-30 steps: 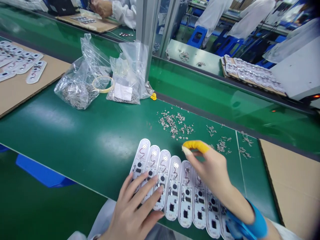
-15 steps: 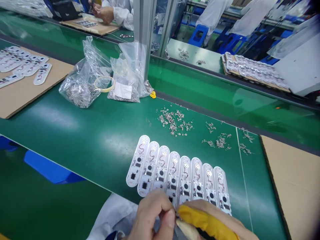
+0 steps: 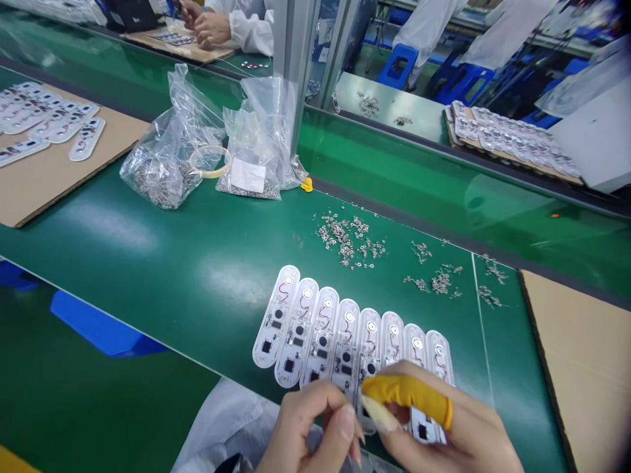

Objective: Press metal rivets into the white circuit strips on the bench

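Since left hand [image 3: 293,430] and right hand [image 3: 461,430] pinch narrow over the white cases [image 3: 276,318], can't tell on what, dipping either could skew their row.

Noted green counter [image 3: 162,263], bearing row of white circuit-board casings [image 3: 325,322], small metal parts [image 3: 340,232] in scattered heaps, clear plastic bags [image 3: 165,172], cardboard [image 3: 73,171] at either side.

The right hand [image 3: 466,420] at 5 o'clock hides parts of the row of 8 white casings [image 3: 348,345], anything in the left hand [image 3: 292,427] (6 o'clock) is too small to tell, and the cardboard [image 3: 576,355] at 4 o'clock runs off the right edge.
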### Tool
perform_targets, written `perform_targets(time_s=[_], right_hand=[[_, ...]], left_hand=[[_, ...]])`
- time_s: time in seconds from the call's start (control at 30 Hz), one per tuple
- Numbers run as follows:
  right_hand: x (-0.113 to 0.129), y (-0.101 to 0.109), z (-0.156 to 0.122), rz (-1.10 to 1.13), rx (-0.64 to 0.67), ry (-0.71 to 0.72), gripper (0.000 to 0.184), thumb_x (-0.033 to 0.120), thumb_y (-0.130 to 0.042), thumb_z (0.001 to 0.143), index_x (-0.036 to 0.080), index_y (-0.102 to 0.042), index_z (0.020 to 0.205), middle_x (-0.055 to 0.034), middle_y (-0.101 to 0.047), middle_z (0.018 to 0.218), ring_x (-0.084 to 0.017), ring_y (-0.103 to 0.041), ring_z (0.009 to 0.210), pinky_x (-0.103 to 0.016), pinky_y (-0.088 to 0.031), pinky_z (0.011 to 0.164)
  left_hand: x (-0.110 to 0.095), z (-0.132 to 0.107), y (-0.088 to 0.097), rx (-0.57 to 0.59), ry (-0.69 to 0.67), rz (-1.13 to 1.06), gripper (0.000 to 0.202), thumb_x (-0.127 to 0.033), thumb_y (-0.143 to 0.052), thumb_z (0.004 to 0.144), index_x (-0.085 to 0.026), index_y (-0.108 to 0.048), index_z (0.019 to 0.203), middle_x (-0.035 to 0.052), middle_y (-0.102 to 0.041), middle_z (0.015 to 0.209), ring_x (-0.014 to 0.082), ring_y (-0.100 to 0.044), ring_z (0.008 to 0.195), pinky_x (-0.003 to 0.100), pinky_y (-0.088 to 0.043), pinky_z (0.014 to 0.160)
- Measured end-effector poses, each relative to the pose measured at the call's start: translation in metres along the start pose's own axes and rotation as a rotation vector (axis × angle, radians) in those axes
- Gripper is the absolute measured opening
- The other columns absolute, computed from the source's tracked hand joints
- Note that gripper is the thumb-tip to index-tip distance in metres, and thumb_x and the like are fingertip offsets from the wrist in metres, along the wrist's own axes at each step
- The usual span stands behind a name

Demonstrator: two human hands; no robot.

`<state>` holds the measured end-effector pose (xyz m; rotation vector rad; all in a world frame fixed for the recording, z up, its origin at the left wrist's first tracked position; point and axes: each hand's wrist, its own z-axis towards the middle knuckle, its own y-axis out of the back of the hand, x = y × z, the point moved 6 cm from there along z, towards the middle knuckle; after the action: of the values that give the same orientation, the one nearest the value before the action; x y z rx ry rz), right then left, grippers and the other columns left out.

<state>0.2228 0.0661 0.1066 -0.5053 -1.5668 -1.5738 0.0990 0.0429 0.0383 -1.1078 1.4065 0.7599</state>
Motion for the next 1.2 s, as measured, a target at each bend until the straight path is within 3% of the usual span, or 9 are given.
perform_targets(time_s=[0.13, 0.2, 0.3, 0.5, 0.77, 0.83, 0.93, 1.07, 1.2], right_hand=[[-0.021, -0.006, 0.01, -0.297, -0.014, 0.098, 0.017, 0.023, -0.049, 0.092, 0.018, -0.062, 0.082, -0.0035, -0.063, 0.07, -0.013, -0.061, 0.055, -0.022, -0.05, 0.047], [-0.035, -0.014, 0.011, -0.389, 0.056, 0.093, 0.024, 0.022, -0.042, 0.094, 0.017, -0.061, 0.082, -0.0051, -0.063, 0.072, -0.015, -0.062, 0.057, -0.025, -0.051, 0.049], [-0.045, -0.021, 0.009, -0.448, 0.134, 0.078, 0.028, 0.022, -0.036, 0.096, 0.016, -0.061, 0.083, -0.006, -0.062, 0.072, -0.016, -0.061, 0.057, -0.026, -0.052, 0.049], [-0.039, -0.023, 0.009, -0.547, 0.139, 0.154, 0.033, 0.017, -0.033, 0.096, 0.015, -0.06, 0.076, -0.0051, -0.058, 0.069, -0.015, -0.055, 0.052, -0.025, -0.045, 0.044], [0.001, -0.036, 0.013, -0.744, 0.098, 0.506, 0.047, -0.007, -0.031, 0.081, 0.018, -0.049, 0.046, -0.0039, -0.051, 0.053, -0.016, -0.046, 0.049, -0.028, -0.036, 0.044], [-0.008, -0.031, 0.019, -0.664, 0.173, 0.426, 0.044, -0.003, -0.034, 0.083, 0.018, -0.055, 0.051, -0.0032, -0.053, 0.055, -0.015, -0.048, 0.049, -0.027, -0.038, 0.044], [-0.042, -0.014, 0.038, -0.423, 0.217, 0.12, 0.022, 0.017, -0.047, 0.088, 0.018, -0.067, 0.077, -0.0014, -0.06, 0.064, -0.013, -0.053, 0.051, -0.024, -0.042, 0.045], [-0.092, 0.013, 0.064, -0.388, -0.054, -0.236, 0.031, 0.044, -0.058, 0.08, 0.015, -0.067, 0.083, 0.0014, -0.054, 0.053, -0.013, -0.045, 0.043, -0.026, -0.034, 0.041], [-0.114, 0.01, 0.082, -0.339, -0.152, -0.366, 0.036, 0.052, -0.06, 0.072, 0.016, -0.064, 0.07, 0.0036, -0.046, 0.046, -0.012, -0.04, 0.041, -0.027, -0.031, 0.042]], left_hand=[[-0.022, -0.005, 0.0, -0.029, -0.491, 0.551, 0.021, -0.021, -0.044, 0.096, -0.018, -0.062, 0.086, -0.0003, -0.069, 0.08, 0.0124, -0.061, 0.078, 0.024, -0.05, 0.073], [-0.021, -0.007, -0.004, -0.013, -0.599, 0.791, 0.02, -0.014, -0.044, 0.095, -0.018, -0.063, 0.096, -0.0005, -0.071, 0.097, 0.0156, -0.061, 0.095, 0.032, -0.049, 0.088], [-0.013, -0.007, -0.005, -0.002, -0.621, 1.005, 0.023, -0.017, -0.041, 0.097, -0.019, -0.063, 0.104, -0.0021, -0.068, 0.11, 0.0183, -0.058, 0.11, 0.039, -0.046, 0.098], [-0.005, -0.009, -0.003, -0.033, -0.615, 1.019, 0.02, -0.022, -0.044, 0.098, -0.021, -0.063, 0.104, -0.0064, -0.066, 0.115, 0.0152, -0.056, 0.114, 0.035, -0.042, 0.104], [-0.003, -0.007, -0.002, -0.035, -0.647, 0.97, 0.023, -0.024, -0.042, 0.099, -0.019, -0.064, 0.097, -0.005, -0.069, 0.106, 0.0144, -0.057, 0.114, 0.032, -0.045, 0.102], [-0.003, -0.007, -0.002, -0.02, -0.645, 0.973, 0.022, -0.024, -0.042, 0.099, -0.019, -0.064, 0.097, -0.0049, -0.068, 0.109, 0.0154, -0.057, 0.115, 0.034, -0.047, 0.101], [-0.003, -0.008, -0.003, 0.01, -0.618, 0.972, 0.02, -0.023, -0.044, 0.098, -0.02, -0.063, 0.099, -0.0052, -0.067, 0.114, 0.0165, -0.057, 0.116, 0.037, -0.049, 0.1], [-0.002, -0.006, -0.004, 0.08, -0.572, 0.994, 0.015, -0.02, -0.049, 0.095, -0.021, -0.063, 0.1, -0.0037, -0.067, 0.115, 0.0182, -0.058, 0.115, 0.041, -0.051, 0.098], [-0.001, -0.006, -0.003, 0.102, -0.576, 1.021, 0.012, -0.019, -0.054, 0.092, -0.021, -0.064, 0.1, -0.0023, -0.067, 0.115, 0.0192, -0.058, 0.114, 0.042, -0.053, 0.096]])
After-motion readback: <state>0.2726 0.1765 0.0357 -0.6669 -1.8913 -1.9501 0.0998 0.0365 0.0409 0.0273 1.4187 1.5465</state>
